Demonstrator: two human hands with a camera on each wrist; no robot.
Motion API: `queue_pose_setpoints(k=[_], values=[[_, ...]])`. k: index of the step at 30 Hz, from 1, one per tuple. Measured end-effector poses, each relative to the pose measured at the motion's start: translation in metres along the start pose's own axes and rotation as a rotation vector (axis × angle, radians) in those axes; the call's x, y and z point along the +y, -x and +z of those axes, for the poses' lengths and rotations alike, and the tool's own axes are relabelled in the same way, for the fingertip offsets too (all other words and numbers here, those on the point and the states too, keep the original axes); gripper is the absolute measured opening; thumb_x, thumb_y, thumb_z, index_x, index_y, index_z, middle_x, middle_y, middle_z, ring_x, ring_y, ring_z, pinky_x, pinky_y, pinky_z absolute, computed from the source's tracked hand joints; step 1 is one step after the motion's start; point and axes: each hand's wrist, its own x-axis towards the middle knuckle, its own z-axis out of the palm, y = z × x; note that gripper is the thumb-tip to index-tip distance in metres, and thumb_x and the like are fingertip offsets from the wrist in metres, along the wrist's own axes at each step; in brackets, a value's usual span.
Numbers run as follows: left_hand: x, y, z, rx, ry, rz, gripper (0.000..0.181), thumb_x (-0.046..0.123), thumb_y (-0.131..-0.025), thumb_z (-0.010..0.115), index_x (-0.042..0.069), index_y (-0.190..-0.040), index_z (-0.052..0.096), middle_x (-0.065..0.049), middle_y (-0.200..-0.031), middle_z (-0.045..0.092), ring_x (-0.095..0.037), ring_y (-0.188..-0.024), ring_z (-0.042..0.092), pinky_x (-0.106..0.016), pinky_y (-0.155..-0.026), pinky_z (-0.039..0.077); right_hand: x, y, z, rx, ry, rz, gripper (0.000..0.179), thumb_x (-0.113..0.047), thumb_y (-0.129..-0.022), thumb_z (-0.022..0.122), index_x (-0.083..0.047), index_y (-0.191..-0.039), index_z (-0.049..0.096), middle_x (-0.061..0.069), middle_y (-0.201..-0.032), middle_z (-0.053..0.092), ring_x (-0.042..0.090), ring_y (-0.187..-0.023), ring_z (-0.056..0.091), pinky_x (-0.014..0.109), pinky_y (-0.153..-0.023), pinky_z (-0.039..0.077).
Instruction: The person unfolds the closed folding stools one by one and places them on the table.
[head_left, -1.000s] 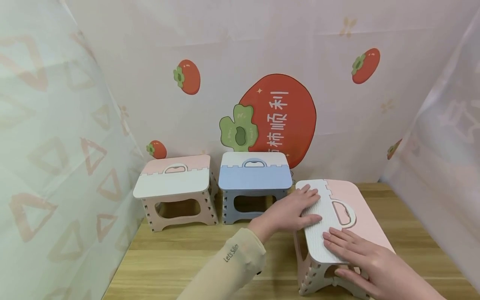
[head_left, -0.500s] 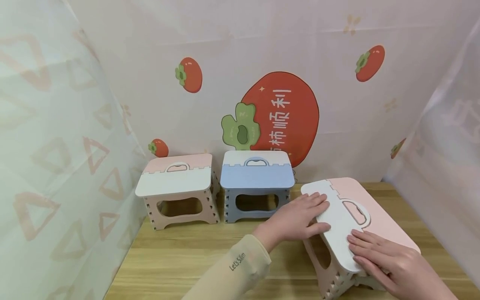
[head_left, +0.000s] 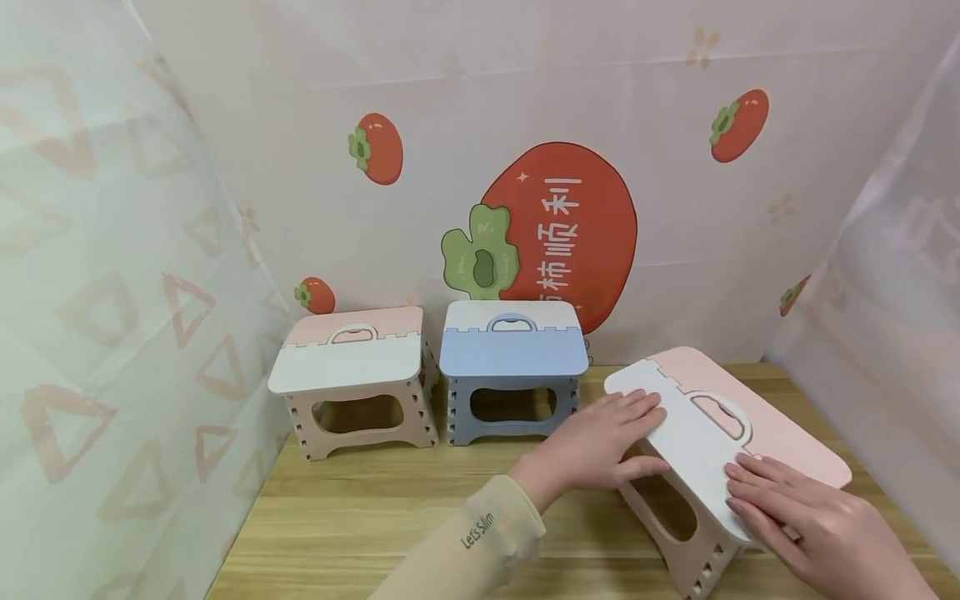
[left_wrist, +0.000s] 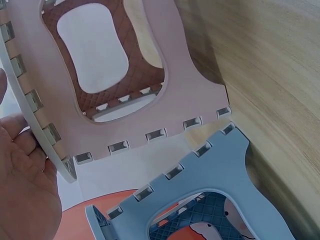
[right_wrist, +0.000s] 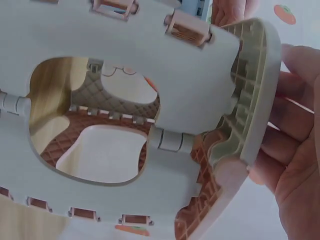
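Observation:
A pink-and-white folding stool (head_left: 757,425) stands unfolded and at an angle on the right side of the table. My left hand (head_left: 596,442) rests on the white part of its top near the far left corner. On the near end of the same top lies my right hand (head_left: 817,517), fingers fairly straight and together. The left wrist view shows the left hand (left_wrist: 25,195) against the seat edge, beside the pink legs (left_wrist: 197,85). In the right wrist view, the right hand (right_wrist: 300,145) touches the seat beyond the white end legs (right_wrist: 200,85).
A second pink-and-white stool (head_left: 352,367) and a blue-and-white stool (head_left: 513,354) stand unfolded side by side at the back left. A persimmon-printed sheet (head_left: 465,108) hangs behind the wooden table (head_left: 360,517), with printed sheets at both sides.
The stool under my hands has turned counter-clockwise seen from above, its near end swinging right. Both hands have moved right with it. The other two stools stay in place.

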Motion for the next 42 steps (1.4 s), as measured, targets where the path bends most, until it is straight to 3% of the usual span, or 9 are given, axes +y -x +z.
queue_pose_setpoints(k=[4, 12, 17, 19, 30, 32, 35, 37, 42], values=[[0.002, 0.0, -0.001, -0.008, -0.012, 0.001, 0.073, 0.064, -0.104, 0.037, 0.022, -0.163, 0.027, 0.006, -0.17, 0.02, -0.011, -0.157, 0.012, -0.022, -0.126, 0.005, 0.003, 0.006, -0.001, -0.011, 0.086, 0.075, 0.056, -0.05, -0.105, 0.051, -0.003, -0.096, 0.081, -0.014, -0.128, 0.063, -0.01, -0.133, 0.046, 0.007, -0.112, 0.031], [0.005, 0.0, -0.001, -0.019, -0.04, -0.006, 0.075, 0.065, -0.104, 0.037, 0.022, -0.164, 0.025, 0.006, -0.17, 0.019, -0.011, -0.157, 0.011, -0.022, -0.126, 0.005, 0.0, 0.01, -0.005, -0.088, 0.198, 0.157, 0.066, -0.064, -0.101, 0.047, -0.007, -0.103, 0.08, 0.011, -0.101, 0.078, -0.016, -0.138, 0.032, 0.003, -0.111, 0.025], [0.005, 0.0, -0.001, -0.007, -0.047, -0.008, 0.075, 0.065, -0.103, 0.038, 0.022, -0.163, 0.027, 0.006, -0.17, 0.021, -0.011, -0.157, 0.013, -0.023, -0.127, 0.008, -0.001, 0.01, -0.011, -0.162, 0.251, 0.182, 0.071, -0.075, -0.095, 0.046, -0.014, -0.108, 0.079, 0.007, -0.108, 0.078, -0.017, -0.139, 0.027, 0.03, -0.074, 0.059], [0.005, 0.0, -0.001, -0.003, -0.048, -0.007, 0.075, 0.065, -0.103, 0.039, 0.022, -0.163, 0.027, 0.006, -0.17, 0.021, -0.011, -0.157, 0.013, -0.023, -0.127, 0.009, -0.002, 0.009, -0.013, -0.181, 0.261, 0.185, 0.072, -0.077, -0.094, 0.044, -0.015, -0.109, 0.079, 0.008, -0.11, 0.077, -0.017, -0.14, 0.024, 0.044, -0.06, 0.056], [0.007, -0.003, -0.001, -0.013, -0.023, -0.006, 0.076, 0.065, -0.103, 0.039, 0.021, -0.164, 0.025, 0.005, -0.171, 0.018, -0.011, -0.157, 0.011, -0.023, -0.127, 0.005, 0.005, 0.01, -0.007, -0.151, 0.286, 0.234, 0.071, -0.069, -0.103, 0.033, -0.011, -0.102, 0.074, 0.021, -0.103, 0.076, -0.023, -0.137, 0.018, 0.043, -0.039, 0.046], [0.008, -0.004, -0.001, -0.017, -0.02, -0.007, 0.077, 0.065, -0.103, 0.04, 0.021, -0.164, 0.025, 0.005, -0.171, 0.018, -0.011, -0.157, 0.01, -0.023, -0.127, 0.005, 0.007, 0.01, -0.006, -0.161, 0.292, 0.248, 0.072, -0.068, -0.103, 0.031, -0.01, -0.102, 0.073, 0.02, -0.103, 0.076, -0.007, -0.136, 0.044, 0.044, -0.04, 0.048], [0.009, -0.005, -0.001, -0.02, -0.022, -0.007, 0.078, 0.064, -0.103, 0.041, 0.02, -0.164, 0.024, 0.005, -0.171, 0.017, -0.012, -0.158, 0.009, -0.023, -0.126, 0.004, 0.009, 0.01, -0.006, -0.182, 0.297, 0.277, 0.075, -0.068, -0.103, 0.027, -0.009, -0.103, 0.073, 0.021, -0.104, 0.076, 0.025, -0.111, 0.071, 0.047, -0.041, 0.049], [0.01, -0.006, 0.0, -0.017, -0.033, -0.007, 0.078, 0.064, -0.103, 0.042, 0.02, -0.164, 0.023, 0.004, -0.171, 0.017, -0.012, -0.158, 0.009, -0.023, -0.127, 0.005, 0.011, 0.009, -0.006, -0.199, 0.296, 0.296, 0.076, -0.068, -0.103, 0.025, -0.008, -0.104, 0.072, 0.021, -0.105, 0.075, 0.042, -0.087, 0.073, 0.048, -0.04, 0.048], [0.01, -0.007, 0.0, -0.01, -0.077, -0.015, 0.078, 0.064, -0.103, 0.041, 0.019, -0.164, 0.024, 0.004, -0.171, 0.018, -0.012, -0.157, 0.011, -0.023, -0.127, 0.007, 0.019, 0.008, -0.003, -0.225, 0.278, 0.341, 0.077, -0.068, -0.103, 0.024, -0.008, -0.106, 0.071, 0.024, -0.109, 0.074, 0.045, -0.087, 0.072, 0.049, -0.038, 0.045]])
